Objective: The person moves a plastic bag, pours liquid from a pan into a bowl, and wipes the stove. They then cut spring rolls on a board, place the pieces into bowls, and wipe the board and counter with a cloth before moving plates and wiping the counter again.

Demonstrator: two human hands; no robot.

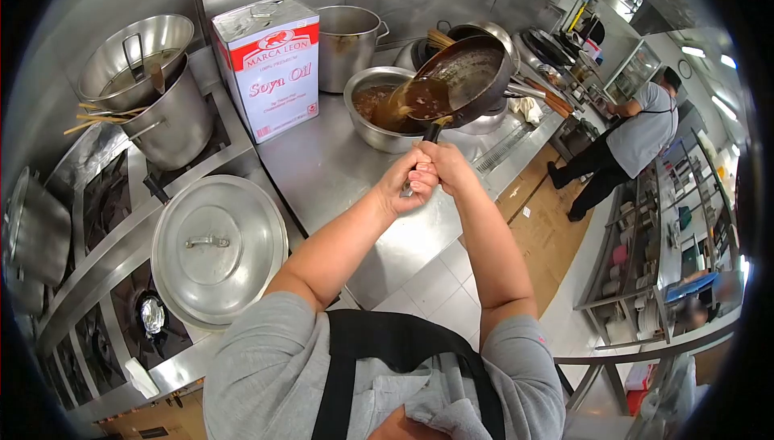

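Note:
My left hand [408,179] and my right hand [448,164] are closed together around the handle of a dark frying pan [493,71]. The pan is tilted to the left over a steel mixing bowl [377,139]. Brown liquid [418,98] runs over the pan's edge into the bowl, where more brown liquid lies. Behind the bowl stand a white and red soya oil tin [274,77] and a tall steel pot [343,51]. My fingers hide much of the pan's handle.
A lidded pan [242,222] sits on the stove [133,234] at left. A steel pot [173,122] there carries a metal bowl [165,33] and wooden sticks. Other pans line the counter at right. Another person [637,134] stands farther off, beside shelves [629,311].

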